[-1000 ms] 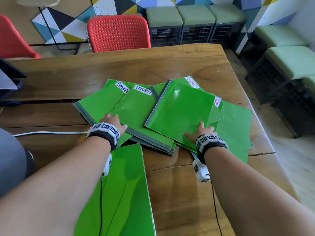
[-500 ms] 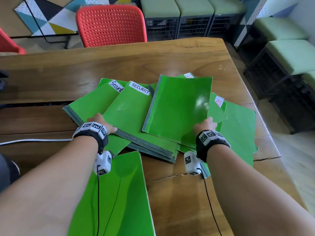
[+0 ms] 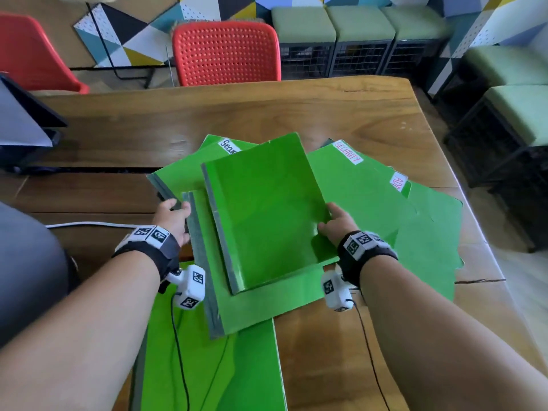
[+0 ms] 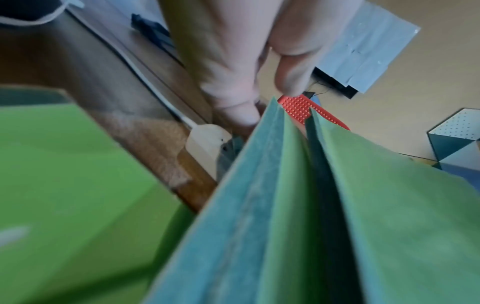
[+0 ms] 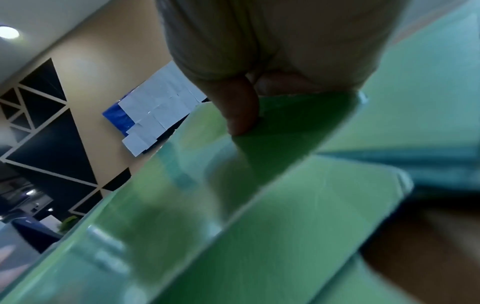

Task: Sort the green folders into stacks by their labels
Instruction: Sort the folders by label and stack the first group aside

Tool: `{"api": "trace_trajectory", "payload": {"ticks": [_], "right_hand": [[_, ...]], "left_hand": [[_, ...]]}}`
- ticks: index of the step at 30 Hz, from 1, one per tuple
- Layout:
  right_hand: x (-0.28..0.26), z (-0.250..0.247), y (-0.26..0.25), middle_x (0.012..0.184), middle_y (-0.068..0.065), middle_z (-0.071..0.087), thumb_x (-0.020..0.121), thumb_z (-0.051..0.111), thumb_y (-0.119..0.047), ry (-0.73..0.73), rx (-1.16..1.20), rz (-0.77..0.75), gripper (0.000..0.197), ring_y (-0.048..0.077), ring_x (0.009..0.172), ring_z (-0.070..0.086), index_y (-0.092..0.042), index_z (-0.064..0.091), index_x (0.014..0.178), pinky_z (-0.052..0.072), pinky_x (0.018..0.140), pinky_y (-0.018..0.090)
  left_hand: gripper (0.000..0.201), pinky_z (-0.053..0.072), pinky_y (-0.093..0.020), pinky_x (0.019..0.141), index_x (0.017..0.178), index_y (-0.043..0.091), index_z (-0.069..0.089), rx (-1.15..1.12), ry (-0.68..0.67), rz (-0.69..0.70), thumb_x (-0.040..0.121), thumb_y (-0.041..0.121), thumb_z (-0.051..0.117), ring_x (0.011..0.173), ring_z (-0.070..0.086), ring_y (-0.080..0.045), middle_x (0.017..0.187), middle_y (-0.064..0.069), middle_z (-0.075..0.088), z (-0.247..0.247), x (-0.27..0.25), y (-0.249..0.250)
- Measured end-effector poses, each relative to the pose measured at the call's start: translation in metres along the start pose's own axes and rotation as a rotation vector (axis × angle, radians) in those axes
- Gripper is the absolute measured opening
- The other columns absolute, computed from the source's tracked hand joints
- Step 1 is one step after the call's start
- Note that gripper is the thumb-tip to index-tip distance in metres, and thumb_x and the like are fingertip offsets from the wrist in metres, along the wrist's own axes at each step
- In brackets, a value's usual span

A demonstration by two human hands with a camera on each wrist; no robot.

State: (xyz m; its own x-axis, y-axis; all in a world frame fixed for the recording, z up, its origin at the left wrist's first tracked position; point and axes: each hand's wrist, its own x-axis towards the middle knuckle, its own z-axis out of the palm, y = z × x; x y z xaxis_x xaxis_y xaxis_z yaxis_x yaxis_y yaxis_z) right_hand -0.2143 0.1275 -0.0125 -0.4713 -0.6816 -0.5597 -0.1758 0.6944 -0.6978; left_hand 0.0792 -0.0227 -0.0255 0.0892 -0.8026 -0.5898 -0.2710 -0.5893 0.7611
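Observation:
Several green folders lie fanned on the wooden table (image 3: 296,111). A plain-faced top folder (image 3: 264,215) lies over a second folder (image 3: 267,310) with a grey spine. My right hand (image 3: 333,222) pinches the top folder's right edge, thumb on top (image 5: 241,115). My left hand (image 3: 175,213) grips the grey spines (image 4: 272,164) at the pile's left edge. White labels show farther back: a "Secur…" label (image 3: 229,146), a red "SECURITY" label (image 3: 347,152) and a partly hidden "AD…" label (image 3: 398,181). One more green folder (image 3: 213,366) lies alone near me.
A white cable (image 3: 98,223) runs along the table at the left, beside a dark device (image 3: 26,134). Red chairs (image 3: 226,54) stand behind the table and green-cushioned stools (image 3: 358,25) line the back and right. The table's right edge (image 3: 474,221) is close to the pile.
My right hand has slid the plain top folder left, over the folder labelled SECURITY in black. My left hand has shifted from resting on the pile to gripping the spines.

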Motion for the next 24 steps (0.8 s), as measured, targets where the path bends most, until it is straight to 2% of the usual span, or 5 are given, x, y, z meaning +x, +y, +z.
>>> {"api": "trace_trajectory", "payload": {"ticks": [4, 8, 12, 20, 24], "right_hand": [[0.001, 0.037, 0.010, 0.131, 0.012, 0.055, 0.093, 0.057, -0.007, -0.084, -0.140, -0.056, 0.057, 0.027, 0.104, 0.063, -0.014, 0.037, 0.146, 0.056, 0.088, 0.042], [0.018, 0.029, 0.012, 0.136, 0.012, 0.047, 0.091, 0.059, -0.033, 0.097, -0.479, -0.110, 0.048, 0.028, 0.117, 0.051, -0.018, 0.048, 0.135, 0.048, 0.100, 0.047], [0.035, 0.014, 0.031, 0.154, 0.007, 0.017, 0.074, 0.074, -0.047, 0.091, -0.841, 0.007, 0.092, 0.036, 0.140, 0.022, -0.030, 0.019, 0.147, 0.032, 0.105, 0.065], [0.040, 0.026, 0.032, 0.156, 0.031, 0.000, 0.095, 0.044, -0.010, -0.002, -1.207, -0.032, 0.083, 0.058, 0.136, 0.023, -0.022, -0.016, 0.151, 0.051, 0.092, 0.055], [0.037, 0.021, 0.012, 0.152, 0.028, 0.028, 0.100, 0.041, -0.010, -0.069, -1.171, -0.066, 0.049, 0.035, 0.115, 0.056, -0.005, 0.028, 0.147, 0.051, 0.097, 0.043]], "left_hand": [[0.071, 0.038, -0.053, 0.105, 0.146, 0.012, 0.032, 0.230, -0.036, -0.044, 0.087, 0.030, 0.068, 0.133, 0.041, -0.036, 0.148, -0.013, 0.039, 0.016, -0.015, -0.016], [0.072, 0.036, -0.053, 0.108, 0.149, 0.009, 0.020, 0.434, 0.071, -0.015, 0.092, 0.019, 0.062, 0.137, 0.035, -0.039, 0.155, -0.015, 0.027, 0.019, -0.009, -0.005], [0.086, 0.033, -0.053, 0.111, 0.152, 0.006, 0.018, 0.389, 0.119, -0.047, 0.085, 0.015, 0.071, 0.140, 0.031, -0.039, 0.157, -0.016, 0.025, 0.009, 0.007, 0.011], [0.091, 0.024, -0.052, 0.115, 0.154, 0.023, 0.008, 0.315, 0.050, 0.029, 0.086, -0.003, 0.064, 0.146, 0.020, -0.033, 0.161, -0.007, 0.013, 0.009, 0.007, 0.016], [0.095, 0.027, -0.052, 0.114, 0.154, 0.020, 0.010, 0.419, 0.064, 0.071, 0.083, 0.007, 0.072, 0.144, 0.024, -0.034, 0.160, -0.008, 0.019, 0.015, -0.006, 0.013]]}}
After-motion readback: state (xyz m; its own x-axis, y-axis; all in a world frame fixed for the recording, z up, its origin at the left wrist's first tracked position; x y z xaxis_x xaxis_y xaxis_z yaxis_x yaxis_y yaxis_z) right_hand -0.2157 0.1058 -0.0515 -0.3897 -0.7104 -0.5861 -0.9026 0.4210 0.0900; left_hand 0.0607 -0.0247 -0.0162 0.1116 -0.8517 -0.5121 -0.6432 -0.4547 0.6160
